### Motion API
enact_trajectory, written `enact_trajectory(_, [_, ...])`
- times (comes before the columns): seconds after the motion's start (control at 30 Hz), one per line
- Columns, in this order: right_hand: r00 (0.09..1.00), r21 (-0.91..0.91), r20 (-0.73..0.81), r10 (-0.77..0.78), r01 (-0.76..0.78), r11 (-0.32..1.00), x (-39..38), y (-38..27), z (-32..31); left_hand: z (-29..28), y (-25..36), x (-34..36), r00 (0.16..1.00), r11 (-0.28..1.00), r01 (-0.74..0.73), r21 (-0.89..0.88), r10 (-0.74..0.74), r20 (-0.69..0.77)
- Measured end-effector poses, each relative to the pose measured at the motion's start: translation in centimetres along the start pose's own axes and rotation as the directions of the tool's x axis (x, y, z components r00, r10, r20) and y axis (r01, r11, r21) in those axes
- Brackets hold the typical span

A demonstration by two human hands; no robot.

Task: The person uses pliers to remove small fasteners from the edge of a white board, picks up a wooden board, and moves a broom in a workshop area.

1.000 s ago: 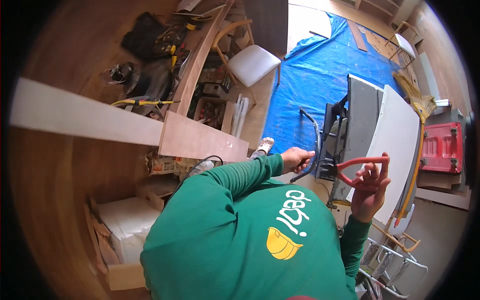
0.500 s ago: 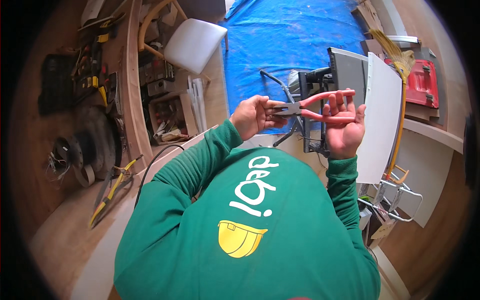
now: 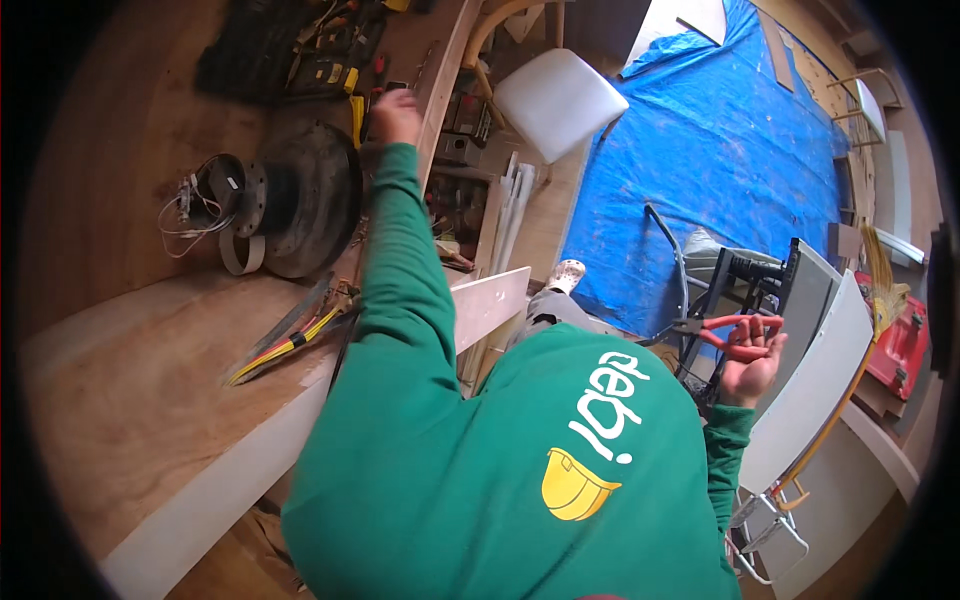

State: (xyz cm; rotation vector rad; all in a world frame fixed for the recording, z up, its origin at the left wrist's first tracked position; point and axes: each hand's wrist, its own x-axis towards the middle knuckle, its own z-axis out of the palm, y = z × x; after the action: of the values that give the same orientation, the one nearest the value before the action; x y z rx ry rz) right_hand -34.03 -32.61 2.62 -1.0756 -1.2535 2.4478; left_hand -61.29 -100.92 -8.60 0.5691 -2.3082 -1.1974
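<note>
The red-handled pliers [image 3: 735,335] sit at the right of the frame, gripped in the person's right hand [image 3: 750,365], whose fingers are curled around the two handles while the dark jaws point left, toward a grey cable [image 3: 668,250]. Just beyond the pliers stands a dark tool with a grey plate [image 3: 800,300], and a pale board [image 3: 815,390] leans beside it, with a blue tarpaulin [image 3: 720,130] spread over the floor above. The left hand [image 3: 397,103] is stretched far away, to the upper middle-left of the frame, over the wooden workbench [image 3: 130,380]; it is blurred, and whether it is closed on anything cannot be told. It hovers near a yellow-handled tool [image 3: 357,108] and a dark tool case [image 3: 290,50]. Lower on the bench lie a black round disc [image 3: 300,200], a ring with loose wires [image 3: 215,185] and a bundle of yellow and red cable [image 3: 285,345]. A white chair seat [image 3: 560,100] shows at the top centre. The person's green sweater [image 3: 500,470] fills the lower middle.
</note>
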Motion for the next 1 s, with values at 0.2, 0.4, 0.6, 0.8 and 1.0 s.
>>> enact_trajectory(0.2, [0.997,-0.021,-0.065,0.028,-0.029,0.999,-1.7,1.3,-0.6,-7.2,-2.9,4.9,0.996,0.749,-0.084,0.657,0.047,0.074])
enact_trajectory(0.4, [0.998,-0.015,-0.012,-0.063,0.063,0.998,-3.3,0.8,1.5,-7.6,15.7,-2.0,0.966,-0.036,0.240,-0.970,-0.089,0.242])
enact_trajectory(0.6, [0.997,-0.020,0.024,-0.074,0.074,0.997,-3.4,0.2,4.6,-5.8,22.2,-4.9,0.911,-0.672,0.313,-0.671,0.412,0.013])
enact_trajectory(0.8, [0.994,0.000,0.084,-0.067,0.067,0.998,-4.1,0.2,5.0,-6.8,27.8,-6.1,0.769,-0.665,0.505,-0.550,0.636,-0.063])
enact_trajectory(1.0, [0.997,-0.032,0.040,-0.063,0.065,0.997,-4.6,0.1,5.7,-6.8,29.5,-7.1,0.636,-0.554,0.609,-0.568,0.769,-0.069])
